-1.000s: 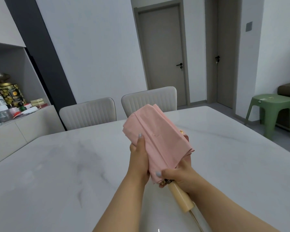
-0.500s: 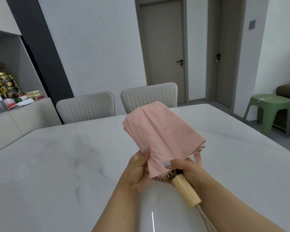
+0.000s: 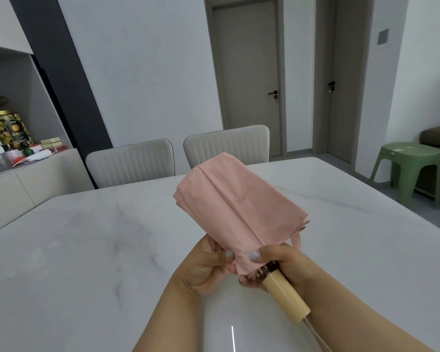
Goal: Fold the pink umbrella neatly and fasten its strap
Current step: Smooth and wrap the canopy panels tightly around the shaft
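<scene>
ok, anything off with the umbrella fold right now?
Mostly tidy. The pink fabric umbrella canopy is pleated flat, but its pink strap hangs loose on the right, unfastened, beside the right hand. The left hand pinches the lower edge, near the pale wooden handle.

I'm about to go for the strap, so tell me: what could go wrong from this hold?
1. The strap hangs loose behind the pink umbrella; reaching for it means freeing a hand, and the gathered pleats may spring open.
2. Both hands, left hand and right hand, grip only near the wooden handle; the far end is unheld and could fan out.
3. The canopy edge looks uneven, so wrapping now may fasten it untidily.
</scene>
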Available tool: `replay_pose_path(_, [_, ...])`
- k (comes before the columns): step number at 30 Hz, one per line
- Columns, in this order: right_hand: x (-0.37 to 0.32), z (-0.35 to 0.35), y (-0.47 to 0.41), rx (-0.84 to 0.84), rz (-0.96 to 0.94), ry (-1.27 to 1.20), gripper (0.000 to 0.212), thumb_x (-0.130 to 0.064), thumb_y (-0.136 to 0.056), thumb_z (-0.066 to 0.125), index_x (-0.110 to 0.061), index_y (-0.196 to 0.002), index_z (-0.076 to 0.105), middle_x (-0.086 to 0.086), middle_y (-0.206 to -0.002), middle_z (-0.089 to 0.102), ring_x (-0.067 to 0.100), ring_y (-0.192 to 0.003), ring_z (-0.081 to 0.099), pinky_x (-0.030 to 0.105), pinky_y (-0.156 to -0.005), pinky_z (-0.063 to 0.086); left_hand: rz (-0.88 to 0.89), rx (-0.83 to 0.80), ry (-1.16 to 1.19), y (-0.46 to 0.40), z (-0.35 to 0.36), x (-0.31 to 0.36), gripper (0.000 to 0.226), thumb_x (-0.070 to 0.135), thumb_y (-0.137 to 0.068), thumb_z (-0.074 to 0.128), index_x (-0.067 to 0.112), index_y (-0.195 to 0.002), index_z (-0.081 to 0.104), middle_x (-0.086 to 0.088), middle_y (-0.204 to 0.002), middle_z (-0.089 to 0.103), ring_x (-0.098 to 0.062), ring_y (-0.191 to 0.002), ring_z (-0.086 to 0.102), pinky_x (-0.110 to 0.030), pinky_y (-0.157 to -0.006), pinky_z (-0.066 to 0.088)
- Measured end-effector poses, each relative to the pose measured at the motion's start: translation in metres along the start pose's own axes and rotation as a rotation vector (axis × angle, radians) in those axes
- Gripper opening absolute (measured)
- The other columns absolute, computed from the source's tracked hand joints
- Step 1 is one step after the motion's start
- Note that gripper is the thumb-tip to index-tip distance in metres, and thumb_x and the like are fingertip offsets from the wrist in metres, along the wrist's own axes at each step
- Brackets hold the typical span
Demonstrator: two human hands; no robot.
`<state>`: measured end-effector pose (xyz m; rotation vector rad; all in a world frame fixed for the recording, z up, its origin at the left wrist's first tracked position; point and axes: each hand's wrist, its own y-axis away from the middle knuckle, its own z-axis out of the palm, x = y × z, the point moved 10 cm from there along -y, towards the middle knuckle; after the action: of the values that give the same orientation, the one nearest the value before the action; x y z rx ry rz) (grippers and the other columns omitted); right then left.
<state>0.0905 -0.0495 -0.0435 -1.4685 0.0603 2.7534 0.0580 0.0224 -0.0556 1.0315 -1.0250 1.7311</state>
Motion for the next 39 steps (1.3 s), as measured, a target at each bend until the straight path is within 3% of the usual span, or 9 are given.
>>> replay_pose_path(4, [-0.012,-0.005,0.003,0.080,-0.093,0.152,0.030,0.000,-0.057,0.066,-0.004,-0.086,0.073,0.019,-0.083,0.072,0.028,-0.070,0.068,0.038,-0.065,0.054,-0.001,0.206,0.054,-0.002,-0.022,-0.002,0.091,0.003,-0.056,0.092,-0.008,-0.131,0.042,-0.021,-0.116,0.067,-0.033,-0.110,0.065,-0.036,-0.083,0.057])
replay_pose_path(7, [-0.025,-0.013,0.006,0.190,-0.225,0.228,0.042,0.000,-0.054,0.071,-0.011,-0.094,0.064,0.024,-0.093,0.068,0.033,-0.072,0.066,0.039,-0.060,0.052,0.024,0.323,0.069,0.003,-0.027,0.009,0.099,-0.001,-0.055,0.090,-0.001,-0.141,0.041,-0.024,-0.137,0.054,-0.041,-0.129,0.050,-0.049,-0.102,0.048])
replay_pose_path(13, [-0.032,-0.020,0.005,0.266,-0.281,0.411,0.070,0.004,-0.056,0.071,-0.011,-0.119,0.045,0.023,-0.092,0.061,0.037,-0.071,0.064,0.061,-0.069,0.057,0.284,0.967,-0.332,0.033,-0.039,0.112,0.042,0.011,-0.086,0.060,0.016,-0.128,0.054,-0.003,-0.128,0.056,-0.016,-0.117,0.055,-0.028,-0.100,0.041])
replay_pose_path(16, [-0.032,-0.012,0.009,0.256,-0.255,0.500,0.053,0.000,-0.058,0.068,-0.013,-0.107,0.052,0.013,-0.084,0.062,0.023,-0.065,0.065,0.050,-0.065,0.058,0.315,0.907,-0.687,0.011,-0.004,0.175,0.015,0.021,-0.098,0.050,0.025,-0.108,0.060,0.011,-0.106,0.059,-0.004,-0.097,0.055,-0.012,-0.078,0.041])
replay_pose_path(18, [-0.030,-0.011,0.011,0.279,-0.231,0.545,0.047,-0.005,-0.057,0.068,-0.014,-0.101,0.055,0.011,-0.084,0.060,0.015,-0.061,0.062,0.032,-0.057,0.054,0.285,0.863,-0.917,-0.008,0.011,0.203,0.018,0.029,-0.100,0.046,0.022,-0.086,0.056,0.007,-0.088,0.055,-0.009,-0.078,0.050,-0.018,-0.070,0.041])
replay_pose_path(23, [-0.026,-0.025,0.013,0.389,-0.160,0.649,0.045,-0.013,-0.056,0.071,0.018,-0.082,0.052,0.012,-0.079,0.050,0.025,-0.068,0.050,0.037,-0.061,0.044,-0.025,0.750,-1.261,-0.044,0.006,0.209,0.061,0.052,-0.099,0.033,0.001,-0.077,0.061,-0.010,-0.101,0.068,-0.029,-0.098,0.059,-0.039,-0.094,0.043])
replay_pose_path(26, [-0.030,-0.023,0.015,0.390,-0.190,0.625,0.024,0.002,-0.063,0.072,-0.012,-0.064,0.052,0.007,-0.068,0.053,0.025,-0.064,0.051,0.036,-0.060,0.044,-0.076,0.757,-1.216,-0.045,0.004,0.213,0.053,0.055,-0.096,0.039,0.011,-0.069,0.047,-0.004,-0.086,0.057,-0.022,-0.081,0.053,-0.030,-0.075,0.040])
replay_pose_path(31, [-0.031,-0.023,0.014,0.392,-0.205,0.594,0.024,-0.007,-0.051,0.069,-0.009,-0.072,0.057,0.007,-0.066,0.053,0.023,-0.059,0.049,0.035,-0.057,0.043,-0.014,0.631,-0.853,-0.045,0.005,0.216,0.042,0.041,-0.092,0.055,0.013,-0.060,0.054,-0.004,-0.074,0.057,-0.019,-0.085,0.052,-0.035,-0.088,0.042])
replay_pose_path(39, [-0.033,-0.022,0.018,0.399,-0.206,0.566,0.029,-0.013,-0.050,0.071,-0.010,-0.076,0.059,0.003,-0.067,0.056,0.020,-0.060,0.054,0.032,-0.059,0.048,0.019,0.501,-0.587,-0.048,0.009,0.216,0.026,0.025,-0.085,0.064,0.015,-0.063,0.054,-0.002,-0.069,0.053,-0.020,-0.077,0.049,-0.034,-0.078,0.037])
